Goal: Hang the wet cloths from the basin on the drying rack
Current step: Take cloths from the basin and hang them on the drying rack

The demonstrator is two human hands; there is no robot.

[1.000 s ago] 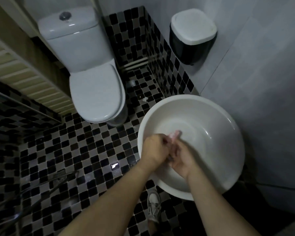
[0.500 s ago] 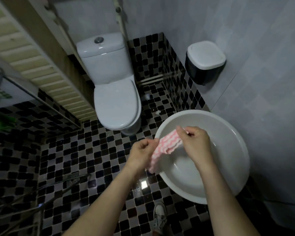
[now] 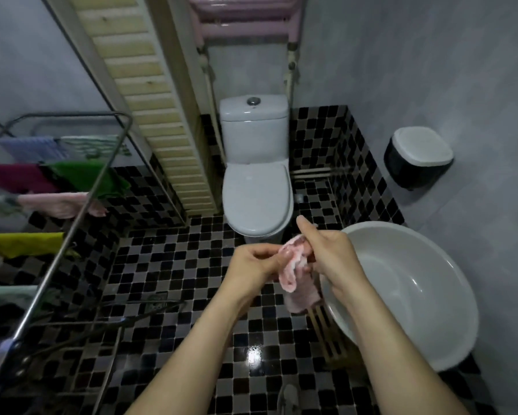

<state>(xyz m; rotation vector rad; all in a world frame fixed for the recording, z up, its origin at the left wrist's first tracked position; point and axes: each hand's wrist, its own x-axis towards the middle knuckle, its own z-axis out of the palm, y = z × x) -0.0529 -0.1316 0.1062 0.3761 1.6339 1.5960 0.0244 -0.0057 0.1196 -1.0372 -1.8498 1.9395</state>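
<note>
Well along, judging by the rack (image 3: 72,232) on the left of the floor: hung already with several cloths, green (image 3: 84,175), yellow (image 3: 24,244) and pink (image 3: 57,203) among them. No more seen in the basin (image 3: 407,283) on the right, so probably the last cloth (image 3: 293,266). Held up just left of the basin rim, above the floor: left grip (image 3: 251,265) pinching one end, right grip (image 3: 332,256) curled round the other. Pink, crumpled, limp, sagging in wet folds. Yet to be spread and draped.

floor (image 3: 168,265): black-grey checker tiles | walls (image 3: 431,70): pale grey | toilet (image 3: 256,199): white, lid down | bin (image 3: 418,157): on right wall
</note>
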